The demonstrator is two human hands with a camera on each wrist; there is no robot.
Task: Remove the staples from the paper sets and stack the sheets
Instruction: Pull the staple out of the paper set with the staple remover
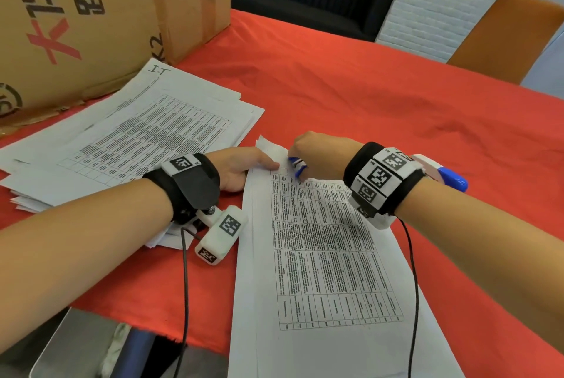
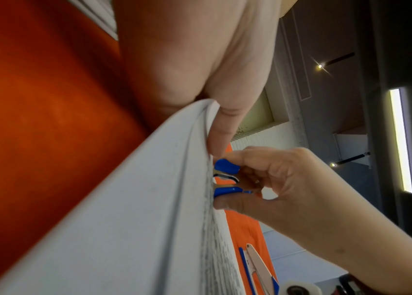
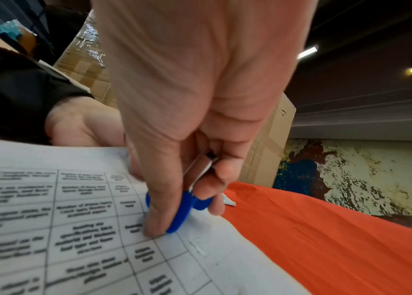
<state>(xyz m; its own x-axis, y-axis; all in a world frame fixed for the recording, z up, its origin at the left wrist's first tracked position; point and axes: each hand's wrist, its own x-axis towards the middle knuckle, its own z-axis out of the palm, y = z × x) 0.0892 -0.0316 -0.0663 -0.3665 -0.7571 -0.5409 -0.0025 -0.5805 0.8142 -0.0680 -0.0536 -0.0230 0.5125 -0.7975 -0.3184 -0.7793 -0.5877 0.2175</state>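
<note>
A stapled paper set point(image 1: 320, 255) printed with a table lies on the red cloth in front of me. My left hand point(image 1: 244, 165) pinches its far left edge, thumb point(image 2: 225, 123) on top, and lifts that edge a little. My right hand point(image 1: 305, 154) grips a blue staple remover point(image 1: 297, 166) and holds its tip down on the set's far corner. In the right wrist view the staple remover point(image 3: 182, 209) touches the paper set point(image 3: 73, 219) just above a thin staple point(image 3: 197, 248). A loose stack of printed sheets point(image 1: 137, 133) lies to the left.
A big cardboard box point(image 1: 91, 11) stands at the back left, right behind the stack. White and blue snips point(image 1: 442, 173) lie on the red tablecloth point(image 1: 366, 87) beyond my right wrist. An orange chair point(image 1: 512, 35) stands at the far right.
</note>
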